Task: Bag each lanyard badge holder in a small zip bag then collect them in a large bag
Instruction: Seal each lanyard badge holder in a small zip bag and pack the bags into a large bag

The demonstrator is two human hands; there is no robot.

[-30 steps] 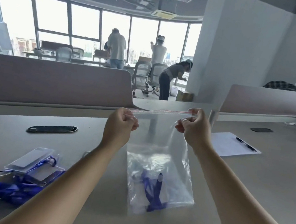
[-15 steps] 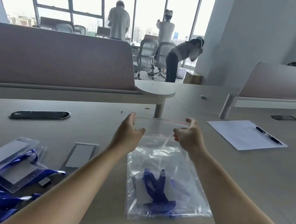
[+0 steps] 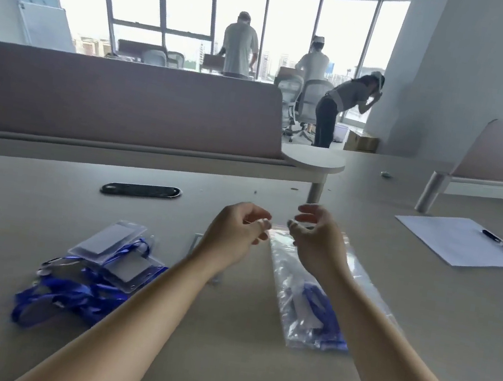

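The zip bag [image 3: 289, 285] with a blue lanyard [image 3: 320, 311] inside lies on the tabletop [image 3: 237, 344] right of centre, partly under the right forearm, its top edge reaching up between the hands. The left hand [image 3: 235, 233] curls its fingers at that edge, and I cannot tell whether it pinches the plastic. The right hand [image 3: 317, 244] hangs loosely curled, thumb and fingers apart, gripping nothing. Unbagged badge holders [image 3: 101, 266] are heaped at lower left.

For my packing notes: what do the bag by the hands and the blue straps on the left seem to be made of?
Bag: thin clear plastic film, glossy; it wrinkles, catches the light, and its contents show through.
Straps: probably woven fabric ribbon, matte; they lie in soft, flat loops.
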